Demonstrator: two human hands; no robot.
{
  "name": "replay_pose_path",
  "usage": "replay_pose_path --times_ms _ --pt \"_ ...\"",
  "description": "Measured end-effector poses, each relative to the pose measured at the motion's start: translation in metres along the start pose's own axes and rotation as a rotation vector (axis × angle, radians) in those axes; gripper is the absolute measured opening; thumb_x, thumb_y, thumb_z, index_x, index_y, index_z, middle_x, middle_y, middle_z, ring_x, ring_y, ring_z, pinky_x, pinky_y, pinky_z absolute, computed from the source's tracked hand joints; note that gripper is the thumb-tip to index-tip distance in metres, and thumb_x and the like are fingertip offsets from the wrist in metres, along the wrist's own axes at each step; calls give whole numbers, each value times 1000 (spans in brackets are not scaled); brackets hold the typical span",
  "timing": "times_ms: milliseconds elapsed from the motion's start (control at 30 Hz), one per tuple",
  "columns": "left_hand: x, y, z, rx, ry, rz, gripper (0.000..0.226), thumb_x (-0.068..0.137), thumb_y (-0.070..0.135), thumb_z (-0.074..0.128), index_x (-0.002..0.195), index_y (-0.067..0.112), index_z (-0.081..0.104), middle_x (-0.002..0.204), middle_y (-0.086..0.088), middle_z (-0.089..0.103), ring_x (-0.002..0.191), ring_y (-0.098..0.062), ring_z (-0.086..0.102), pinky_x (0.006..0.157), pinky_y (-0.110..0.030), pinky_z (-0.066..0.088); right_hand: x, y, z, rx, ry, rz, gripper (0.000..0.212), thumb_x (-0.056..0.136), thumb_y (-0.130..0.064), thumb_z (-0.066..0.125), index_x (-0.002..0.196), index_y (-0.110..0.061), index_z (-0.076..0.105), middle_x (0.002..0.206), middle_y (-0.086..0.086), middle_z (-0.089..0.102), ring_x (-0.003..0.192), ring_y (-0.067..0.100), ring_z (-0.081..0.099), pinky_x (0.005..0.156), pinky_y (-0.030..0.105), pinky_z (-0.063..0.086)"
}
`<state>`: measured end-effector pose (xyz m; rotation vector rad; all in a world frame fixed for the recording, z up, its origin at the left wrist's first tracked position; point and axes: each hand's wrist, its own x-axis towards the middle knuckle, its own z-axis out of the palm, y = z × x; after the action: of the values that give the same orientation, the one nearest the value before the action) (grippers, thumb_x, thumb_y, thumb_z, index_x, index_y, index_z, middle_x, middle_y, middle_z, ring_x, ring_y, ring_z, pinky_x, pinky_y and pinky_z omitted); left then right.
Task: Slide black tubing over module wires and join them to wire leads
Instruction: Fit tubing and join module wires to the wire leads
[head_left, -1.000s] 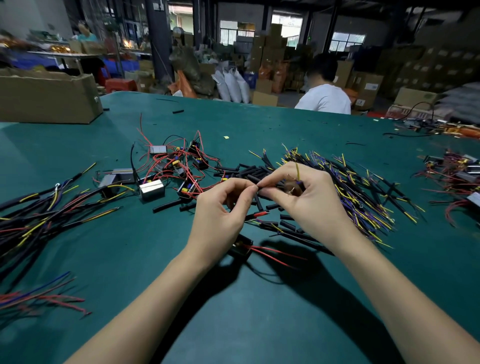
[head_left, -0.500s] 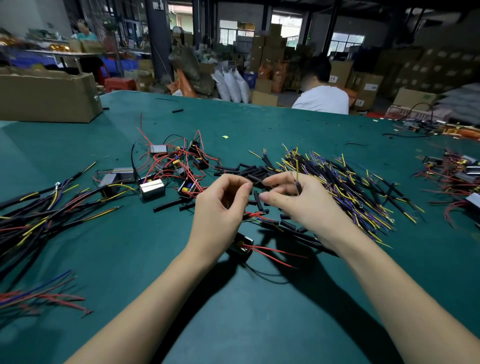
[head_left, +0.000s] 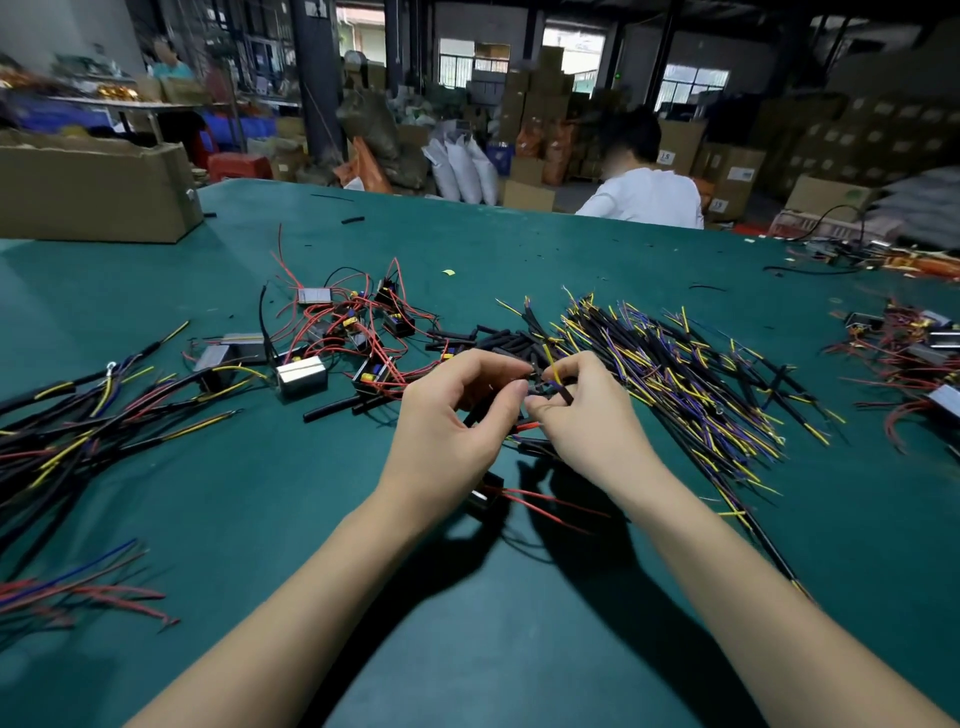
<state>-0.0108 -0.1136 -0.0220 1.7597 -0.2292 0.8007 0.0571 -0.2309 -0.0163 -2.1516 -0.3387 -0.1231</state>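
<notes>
While both hands are brought together just above the bench (head_left: 467, 649), the work is held in the narrow gap between them, and the coming move is judged to turn on how the lead lies from the tube. The left hand (head_left: 447, 431) is closed in a pinch grip, thumb and forefinger curled round something dark and small at their tips, taken to be a piece of black tubing (head_left: 535, 387), though too little of it shows to be sure. The right hand (head_left: 582, 415) is likewise clenched in a pinch, and a yellow-tipped lead (head_left: 557, 375) is held in it, standing nearly upright out of the fingers and tilted slightly away from the person. The lead is thus placed just to the right of the tubing, almost touching it, with its long axis running up and away while the tubing seems to lie crosswise, towards the left hand. A red wire (head_left: 527, 427) is seen just below the tubing, between the two thumbs, and runs down towards a module (head_left: 480, 501) that lies on the bench below the tubing, partly hidden by the left wrist. It is judged that the ends must be brought in line before anything can be slid or joined. The spare tubing pieces (head_left: 498, 340) are heaped just beyond the held tubing, and the pile of leads (head_left: 691, 374) is spread to its right.
</notes>
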Motion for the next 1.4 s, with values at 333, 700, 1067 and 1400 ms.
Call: replay_pose_path --times_ms 333,700,1067,1400 --pt "-2 1 0 23 12 61 10 86 3 67 87 13 68 80 2 68 71 -9 62 70 -24 51 -5 -7 3 6 -23 11 21 85 -16 63 97 -21 47 77 1 60 62 13 50 50 19 34" --pt "3 2 -3 -15 117 -42 8 88 8 66 84 14 69 77 3 68 70 -7 62 69 -21 49 -8 -12 -26 641 -319 -125 14 90 -6 59 82 -15 65 62 3 54 51 12 40 42 16 32" --pt "5 3 -3 -80 142 -121 10 89 12 65 84 16 73 78 3 73 75 -10 67 76 -27 54 -13 -16 -20 653 -257 -154 19 90 -5 60 77 -17 64 54 -7 50 47 6 37 45 14 29" --pt "7 3 -6 -113 128 -152 18 90 11 64 79 23 71 71 11 71 70 -3 64 71 -16 50 -12 -17 -18 623 -200 -161 9 88 -7 64 87 -13 70 58 -8 57 48 6 42 48 13 36"
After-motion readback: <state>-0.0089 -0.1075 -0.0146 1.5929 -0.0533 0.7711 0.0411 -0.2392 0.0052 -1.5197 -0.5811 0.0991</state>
